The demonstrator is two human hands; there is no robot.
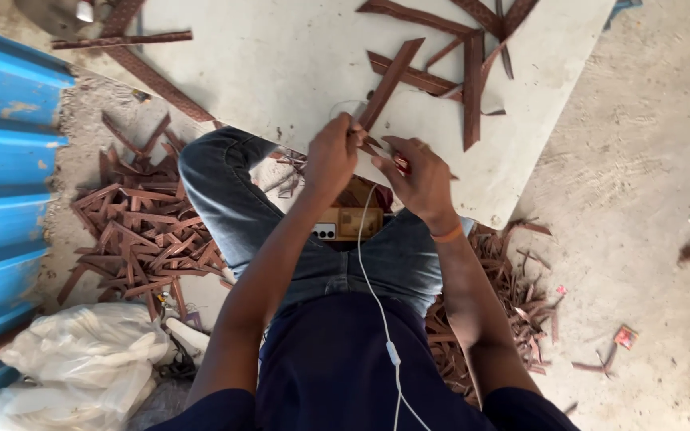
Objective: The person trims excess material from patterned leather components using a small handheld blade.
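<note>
Brown strip (387,82), long and flat, pinched at its lower end by the left hand (331,156) at centre frame, slanting up toward the upper middle over a pale board (281,56). Right hand (418,177) closed just beside, gripping a small red-handled tool (400,164), blade hidden, tip apparently touching the strip's end. More cut strips (473,64) crossed on the board at upper right; heaps of offcuts (141,231) on the floor at left, and more at lower right. White earphone cable (370,271) hanging down the middle past a phone (349,224) resting on the lap. Blue corrugated sheet (1,160) along the left edge, plastic bags (81,359) at lower left.

Risks, as judged: tool slipping toward the left fingers, given how closely both hands crowd the cut; cable snagging a wrist; phone sliding off the knees.
</note>
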